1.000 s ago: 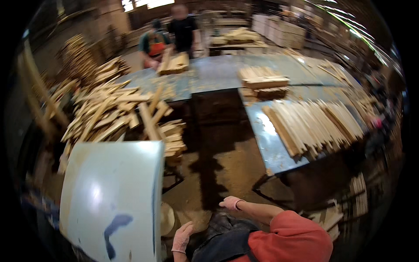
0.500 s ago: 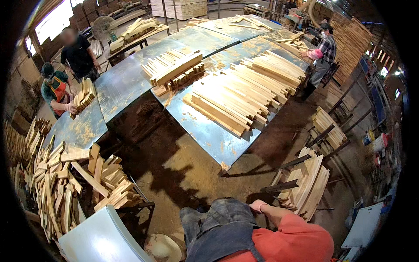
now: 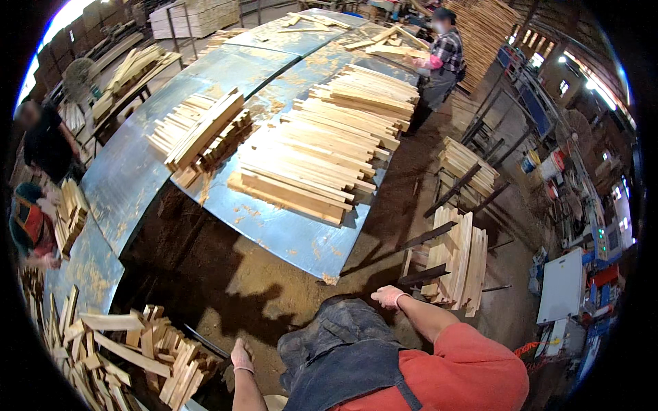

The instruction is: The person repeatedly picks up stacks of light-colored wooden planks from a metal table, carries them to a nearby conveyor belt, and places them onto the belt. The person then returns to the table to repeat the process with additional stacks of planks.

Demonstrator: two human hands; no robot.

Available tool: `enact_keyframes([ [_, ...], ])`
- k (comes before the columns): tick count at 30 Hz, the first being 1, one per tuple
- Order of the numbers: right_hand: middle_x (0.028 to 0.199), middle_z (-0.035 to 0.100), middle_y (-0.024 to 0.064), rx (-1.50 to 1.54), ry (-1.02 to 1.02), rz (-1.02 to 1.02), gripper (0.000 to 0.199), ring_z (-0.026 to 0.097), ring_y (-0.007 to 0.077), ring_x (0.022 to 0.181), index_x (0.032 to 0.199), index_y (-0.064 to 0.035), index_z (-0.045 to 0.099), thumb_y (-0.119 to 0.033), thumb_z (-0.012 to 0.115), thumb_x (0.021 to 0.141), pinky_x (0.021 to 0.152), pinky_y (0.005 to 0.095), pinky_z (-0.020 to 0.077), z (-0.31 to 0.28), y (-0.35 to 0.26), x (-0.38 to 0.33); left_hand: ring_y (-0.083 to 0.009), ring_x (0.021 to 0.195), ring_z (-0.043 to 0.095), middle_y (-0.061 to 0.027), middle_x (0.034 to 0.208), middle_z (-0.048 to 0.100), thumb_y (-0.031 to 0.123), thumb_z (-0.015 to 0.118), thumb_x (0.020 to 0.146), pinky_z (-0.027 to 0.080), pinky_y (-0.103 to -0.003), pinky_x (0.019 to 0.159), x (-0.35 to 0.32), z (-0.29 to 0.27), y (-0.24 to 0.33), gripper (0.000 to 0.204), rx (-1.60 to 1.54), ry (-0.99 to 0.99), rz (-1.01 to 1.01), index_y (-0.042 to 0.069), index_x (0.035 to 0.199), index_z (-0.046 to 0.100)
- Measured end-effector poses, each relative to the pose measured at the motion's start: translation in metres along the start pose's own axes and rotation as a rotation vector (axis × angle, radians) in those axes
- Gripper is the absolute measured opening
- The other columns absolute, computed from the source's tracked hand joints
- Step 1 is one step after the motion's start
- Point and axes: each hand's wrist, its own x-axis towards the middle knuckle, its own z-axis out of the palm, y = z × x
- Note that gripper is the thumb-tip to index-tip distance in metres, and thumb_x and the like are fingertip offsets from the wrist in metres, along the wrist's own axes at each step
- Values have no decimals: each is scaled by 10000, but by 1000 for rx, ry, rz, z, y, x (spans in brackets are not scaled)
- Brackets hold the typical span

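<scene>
Left hand [image 3: 242,356]: lower frame, left of centre, near the jumbled wood pile [image 3: 181,373] but apart from it; cannot tell whether fingers apart or together.
Right hand [image 3: 388,296]: lower centre, fingers curled together, just beside the stacked boards [image 3: 460,260] right of centre.
Blue table [image 3: 308,250]: upper centre, bearing wood strips [image 3: 322,140].
Co-worker [image 3: 445,58]: toward upper right.

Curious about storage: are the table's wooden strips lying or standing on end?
Lying: the wooden strips stretch lengthwise across the blue table.
</scene>
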Motion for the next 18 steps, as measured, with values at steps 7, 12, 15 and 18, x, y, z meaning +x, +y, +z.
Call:
enact_keyframes([
  [7,1257,725,295,-247,233,-247,588,659,480,1236,1196,-4,722,-527,591,960,1037,525,531,-96,-6,105,-110,551,292,67,655,289,293,520,1158,255,-307,524,-18,219,112,458,-54,-563,62,248,724,383],
  [12,1228,724,315,76,534,-275,635,681,457,1207,1395,33,632,-424,650,954,1013,495,535,-239,-78,137,-126,586,417,54,686,425,340,623,1112,349,-308,571,-24,395,126,322,-119,-532,56,205,857,480],
  [15,1255,715,271,303,645,-278,718,676,439,1210,1542,-12,541,-373,704,943,1055,487,519,-330,-140,157,-145,595,463,44,691,496,388,662,1086,392,-332,598,-3,467,123,283,-151,-418,16,190,909,564],
  [18,1500,603,226,94,857,-294,878,584,407,1376,1668,-71,392,-346,755,917,1160,482,479,-405,-172,187,-143,602,468,47,671,481,426,651,1085,402,-358,620,9,525,132,291,-189,-297,-102,203,912,578],
])
